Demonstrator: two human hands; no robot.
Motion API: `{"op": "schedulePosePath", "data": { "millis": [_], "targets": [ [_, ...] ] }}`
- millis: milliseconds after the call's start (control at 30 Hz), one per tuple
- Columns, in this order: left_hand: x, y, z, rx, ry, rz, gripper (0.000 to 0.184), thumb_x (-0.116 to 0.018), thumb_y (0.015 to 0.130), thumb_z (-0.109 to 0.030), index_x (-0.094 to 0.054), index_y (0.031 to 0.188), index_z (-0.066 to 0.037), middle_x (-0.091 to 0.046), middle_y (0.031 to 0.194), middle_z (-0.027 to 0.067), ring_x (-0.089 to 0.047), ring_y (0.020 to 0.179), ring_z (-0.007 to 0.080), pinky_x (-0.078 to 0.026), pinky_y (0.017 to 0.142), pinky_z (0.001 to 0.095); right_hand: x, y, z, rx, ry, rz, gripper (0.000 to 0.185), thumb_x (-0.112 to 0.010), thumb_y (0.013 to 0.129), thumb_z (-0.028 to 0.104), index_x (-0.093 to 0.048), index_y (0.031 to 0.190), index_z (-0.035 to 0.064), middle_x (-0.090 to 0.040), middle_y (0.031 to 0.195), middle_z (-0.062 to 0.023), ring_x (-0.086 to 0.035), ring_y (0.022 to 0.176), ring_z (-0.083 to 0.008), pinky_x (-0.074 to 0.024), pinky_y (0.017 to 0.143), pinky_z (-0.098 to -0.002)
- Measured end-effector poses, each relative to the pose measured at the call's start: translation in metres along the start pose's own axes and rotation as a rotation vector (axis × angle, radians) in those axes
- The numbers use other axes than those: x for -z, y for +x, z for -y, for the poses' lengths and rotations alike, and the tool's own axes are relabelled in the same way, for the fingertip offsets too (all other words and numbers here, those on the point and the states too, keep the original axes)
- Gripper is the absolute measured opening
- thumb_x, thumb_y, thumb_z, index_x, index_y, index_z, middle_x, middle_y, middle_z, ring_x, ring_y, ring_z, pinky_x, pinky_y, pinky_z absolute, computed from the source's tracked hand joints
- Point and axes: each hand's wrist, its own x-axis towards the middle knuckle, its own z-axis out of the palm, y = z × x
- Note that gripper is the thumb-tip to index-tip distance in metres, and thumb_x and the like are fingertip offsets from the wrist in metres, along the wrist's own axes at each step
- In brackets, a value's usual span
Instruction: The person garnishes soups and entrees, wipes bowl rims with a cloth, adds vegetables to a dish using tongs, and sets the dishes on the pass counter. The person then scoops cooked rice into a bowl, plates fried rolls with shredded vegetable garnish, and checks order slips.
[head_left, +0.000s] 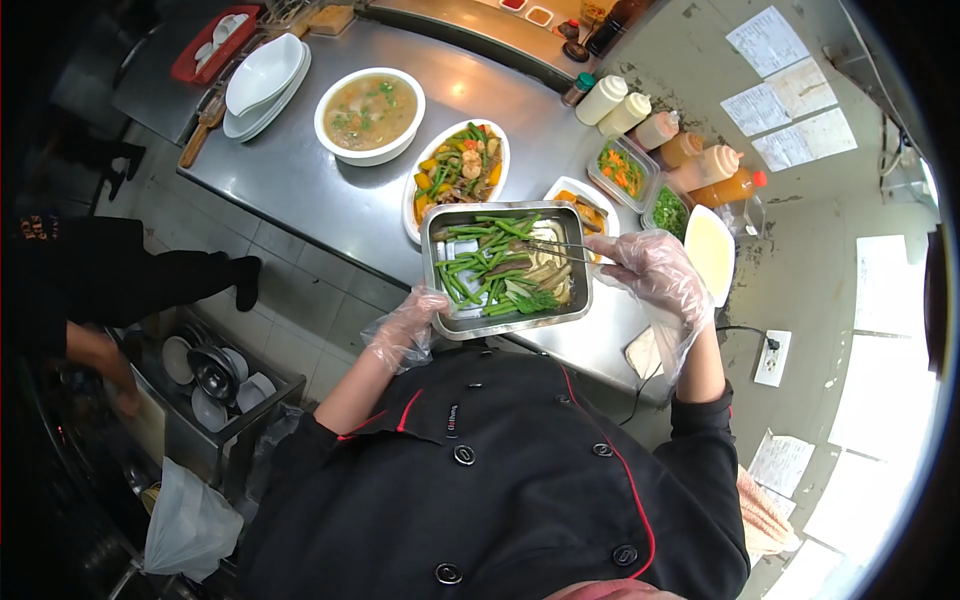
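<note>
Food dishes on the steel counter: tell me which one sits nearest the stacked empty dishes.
The round white bowl of broth with green garnish; the oval vegetable dish sits farther from the stack.

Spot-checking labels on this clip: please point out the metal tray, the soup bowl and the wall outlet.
Metal tray (515, 325): head view, on its near wall.
Soup bowl (369, 157): head view, on its near wall.
Wall outlet (768, 376): head view, faceplate's lower part.

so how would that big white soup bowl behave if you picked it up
Probably heavy, since the bowl holds soup to near its rim. The open liquid would likely slosh, and spill if tilted. Pushed, it may slide on the smooth metal table.
</note>
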Motion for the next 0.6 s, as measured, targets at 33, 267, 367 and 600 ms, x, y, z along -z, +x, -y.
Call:
{"op": "schedulePosePath", "data": {
  "millis": [33, 267, 367, 600],
  "targets": [
    [-0.002, -0.002, 0.000, 0.016, -0.055, -0.032, 0.016, -0.052, 0.081, -0.009, -0.059, 0.067, -0.004, -0.062, 0.069, 0.0032, -0.060, 0.072, 0.0138, -0.036, 0.097, 0.0327, -0.002, -0.004, -0.008, -0.013, 0.035, 0.002, 0.036, -0.069, 0.074, 0.016, -0.062, 0.109, 0.0122, -0.063, 0.075, -0.0103, -0.061, 0.070, -0.0279, -0.0473, 0.064, -0.0376],
    [-0.006, -0.013, 0.005, 0.090, -0.152, -0.215, 0.019, -0.051, 0.080, -0.010, -0.059, 0.064, -0.003, -0.062, 0.067, 0.0039, -0.060, 0.071, 0.0145, -0.035, 0.093, 0.0325, 0.026, -0.027, -0.062, -0.275, -0.032, -0.066, 0.034, -0.067, 0.075, 0.019, -0.066, 0.107, 0.0099, -0.063, 0.081, -0.0175, -0.060, 0.075, -0.0327, -0.0468, 0.068, -0.0381],
    [-0.004, -0.014, 0.010, 0.105, -0.189, -0.255, 0.019, -0.051, 0.079, -0.010, -0.059, 0.063, -0.003, -0.062, 0.066, 0.0044, -0.060, 0.070, 0.0145, -0.037, 0.090, 0.0320, 0.017, -0.011, -0.091, -0.347, -0.270, 0.074, 0.034, -0.066, 0.074, 0.024, -0.066, 0.105, 0.0107, -0.064, 0.084, -0.0168, -0.060, 0.081, -0.0337, -0.0467, 0.071, -0.0417],
    [0.003, -0.022, 0.013, 0.077, -0.041, -0.202, 0.023, -0.050, 0.082, -0.011, -0.058, 0.062, -0.004, -0.063, 0.066, 0.0043, -0.061, 0.072, 0.0150, -0.036, 0.095, 0.0319, -0.044, 0.028, -0.142, -0.368, -0.351, 0.278, 0.029, -0.066, 0.072, 0.023, -0.066, 0.099, 0.0133, -0.065, 0.092, -0.0129, -0.062, 0.090, -0.0301, -0.0487, 0.079, -0.0415]
  ]
}}
